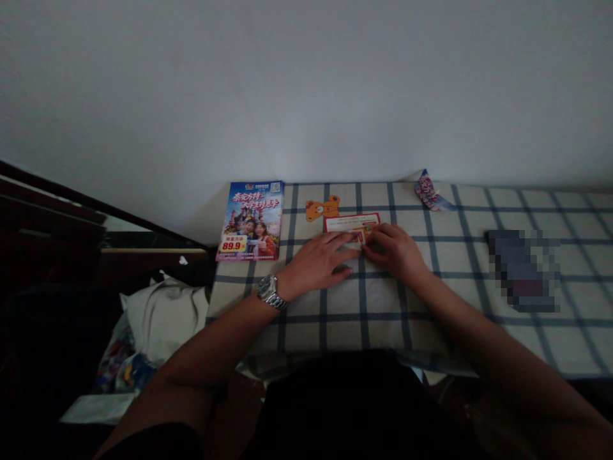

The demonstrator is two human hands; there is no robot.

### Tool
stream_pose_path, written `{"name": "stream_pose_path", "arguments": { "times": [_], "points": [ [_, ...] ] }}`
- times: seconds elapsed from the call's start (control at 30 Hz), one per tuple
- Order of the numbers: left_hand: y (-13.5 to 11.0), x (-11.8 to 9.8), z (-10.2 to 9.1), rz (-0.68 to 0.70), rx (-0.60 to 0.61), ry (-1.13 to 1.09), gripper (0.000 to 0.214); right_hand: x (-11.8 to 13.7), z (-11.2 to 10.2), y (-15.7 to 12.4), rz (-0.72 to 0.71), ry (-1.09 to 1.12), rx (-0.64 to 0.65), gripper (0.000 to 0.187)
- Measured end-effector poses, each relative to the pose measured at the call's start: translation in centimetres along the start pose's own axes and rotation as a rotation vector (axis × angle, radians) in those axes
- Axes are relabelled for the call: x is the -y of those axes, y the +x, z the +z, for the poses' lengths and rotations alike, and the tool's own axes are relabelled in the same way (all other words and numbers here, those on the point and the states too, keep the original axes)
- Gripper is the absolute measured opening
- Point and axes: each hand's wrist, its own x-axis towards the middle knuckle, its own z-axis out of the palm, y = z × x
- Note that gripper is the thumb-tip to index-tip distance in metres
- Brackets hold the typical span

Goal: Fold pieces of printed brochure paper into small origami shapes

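A small printed paper sheet (350,223) with a red border lies on the checked tablecloth (325,319). My left hand (318,260), with a metal watch at the wrist, rests flat over the sheet's lower left part, its fingers spread. At the sheet's lower right corner, the fingers of my right hand (395,250) are bent and pressed together on the paper. The sheet's lower part is mostly hidden under both hands. Just beyond its upper left corner is an orange bear figure (323,209); whether it is printed or loose I cannot tell.
Colourful flyers (251,220) lie at the table's left end. A torn or folded piece of printed paper (430,191) sits by the wall (335,96). To the right is a dark, pixelated object (522,271). Pale bags (165,316) stand below the table's left edge.
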Motion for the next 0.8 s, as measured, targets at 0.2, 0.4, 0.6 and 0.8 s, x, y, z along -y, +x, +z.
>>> {"name": "stream_pose_path", "arguments": {
  "times": [0.2,0.4,0.6,0.8],
  "points": [
    [0.1,-0.1,-0.1,-0.009,0.023,-0.017,0.039,0.5,-0.4,0.4,0.068,-0.015,-0.013,0.012],
    [0.1,-0.2,-0.3,-0.010,0.039,-0.019,0.039,-0.4,-0.6,0.4,0.142,-0.031,-0.019,0.011],
    [0.0,-0.2,-0.3,-0.002,0.016,-0.021,0.038,-0.6,-1.0,0.8,0.201,-0.053,-0.017,0.013],
    [0.0,-0.1,-0.3,-0.001,0.007,-0.022,0.038,-1.0,-1.2,1.2,0.259,-0.101,-0.026,0.016]
  ]
}}
